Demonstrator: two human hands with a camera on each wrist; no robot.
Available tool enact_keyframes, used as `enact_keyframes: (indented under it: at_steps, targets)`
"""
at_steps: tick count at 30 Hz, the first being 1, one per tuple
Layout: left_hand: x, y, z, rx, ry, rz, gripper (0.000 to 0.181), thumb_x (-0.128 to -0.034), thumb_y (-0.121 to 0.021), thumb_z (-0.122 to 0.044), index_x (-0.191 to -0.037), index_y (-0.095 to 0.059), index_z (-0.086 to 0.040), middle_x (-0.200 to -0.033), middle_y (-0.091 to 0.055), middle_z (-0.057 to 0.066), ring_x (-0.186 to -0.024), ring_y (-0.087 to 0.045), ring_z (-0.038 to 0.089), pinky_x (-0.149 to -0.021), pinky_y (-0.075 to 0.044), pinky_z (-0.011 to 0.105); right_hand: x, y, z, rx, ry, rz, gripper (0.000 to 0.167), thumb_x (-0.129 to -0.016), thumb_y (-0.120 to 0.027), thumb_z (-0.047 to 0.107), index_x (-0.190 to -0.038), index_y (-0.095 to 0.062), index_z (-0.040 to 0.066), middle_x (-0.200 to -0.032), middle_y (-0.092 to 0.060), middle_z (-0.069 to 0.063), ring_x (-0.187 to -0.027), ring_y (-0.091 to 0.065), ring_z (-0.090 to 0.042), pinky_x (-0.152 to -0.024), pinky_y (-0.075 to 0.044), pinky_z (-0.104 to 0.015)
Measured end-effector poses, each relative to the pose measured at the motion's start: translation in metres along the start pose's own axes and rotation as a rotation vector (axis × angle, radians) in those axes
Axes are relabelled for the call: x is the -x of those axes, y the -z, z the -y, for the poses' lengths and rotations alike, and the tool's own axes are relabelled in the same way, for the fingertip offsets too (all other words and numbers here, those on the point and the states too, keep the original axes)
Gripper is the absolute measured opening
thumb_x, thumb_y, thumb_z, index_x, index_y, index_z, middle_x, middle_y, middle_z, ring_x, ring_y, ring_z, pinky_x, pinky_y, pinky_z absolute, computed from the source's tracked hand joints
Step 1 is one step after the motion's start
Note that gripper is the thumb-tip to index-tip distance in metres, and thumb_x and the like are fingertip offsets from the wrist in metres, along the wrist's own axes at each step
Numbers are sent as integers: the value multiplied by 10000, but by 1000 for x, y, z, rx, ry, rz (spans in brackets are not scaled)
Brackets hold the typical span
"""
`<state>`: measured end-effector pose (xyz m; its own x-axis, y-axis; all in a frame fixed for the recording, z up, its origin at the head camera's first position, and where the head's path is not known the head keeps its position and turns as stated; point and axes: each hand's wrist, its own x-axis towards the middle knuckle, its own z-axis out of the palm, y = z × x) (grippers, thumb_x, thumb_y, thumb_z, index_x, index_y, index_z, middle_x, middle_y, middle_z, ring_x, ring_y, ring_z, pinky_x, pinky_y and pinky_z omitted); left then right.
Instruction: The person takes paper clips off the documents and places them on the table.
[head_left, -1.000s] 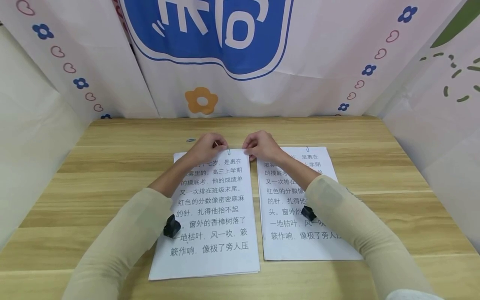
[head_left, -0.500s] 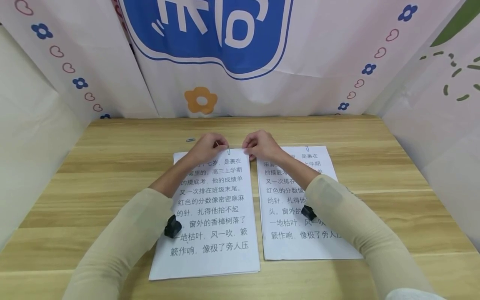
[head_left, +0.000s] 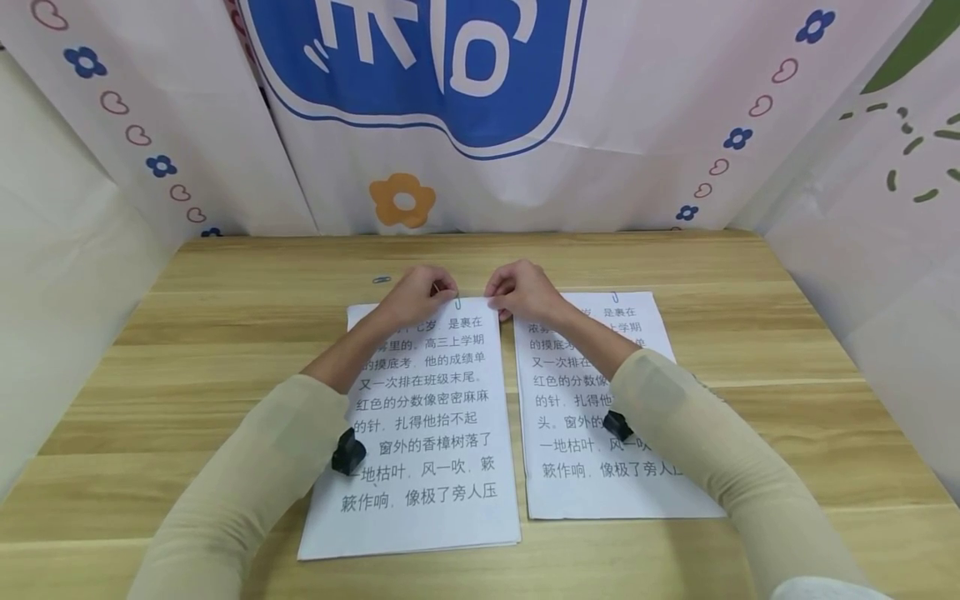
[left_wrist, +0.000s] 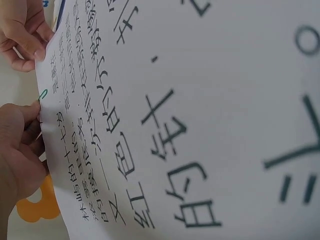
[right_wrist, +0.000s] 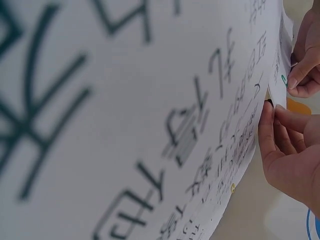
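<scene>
Two stacks of printed paper lie side by side. At the top edge of the left paper stack (head_left: 427,467), my left hand (head_left: 417,293) pinches a green paper clip (left_wrist: 43,94), whose loop shows over the front sheet. My right hand (head_left: 527,292) pinches that stack's top right corner between thumb and fingers; the right wrist view shows the grip (right_wrist: 295,155). The right paper stack (head_left: 592,496) lies partly under my right forearm and carries a paper clip (head_left: 615,297) on its top edge, yellow in the right wrist view.
A loose blue paper clip (head_left: 382,280) lies on the wooden table (head_left: 225,333) behind the left stack. Printed white sheeting (head_left: 637,100) stands along the table's back and sides. Black wrist cameras (head_left: 348,452) sit on both sleeves, above the sheets.
My left forearm has shifted very slightly to the right. Both hands keep their grip at the left stack's top edge, and the stacks lie as before.
</scene>
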<state>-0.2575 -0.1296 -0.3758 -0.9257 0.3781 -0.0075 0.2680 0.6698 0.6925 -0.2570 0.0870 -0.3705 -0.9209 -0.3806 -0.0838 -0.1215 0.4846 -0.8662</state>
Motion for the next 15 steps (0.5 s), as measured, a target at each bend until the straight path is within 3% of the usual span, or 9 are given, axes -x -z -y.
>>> enact_keyframes:
  at_steps: [15]
  targets:
    - [-1, -2, -3, -26, 19, -17, 112, -1038, -585, -26, -1044, -684, 25, -964, -650, 148, -878, -610, 255, -802, -549, 333, 0, 0, 0, 6, 9, -6, 63, -933, -698, -77, -995, -708, -74, -883, -719, -182, -676, -679, -203, -680, -618, -301]
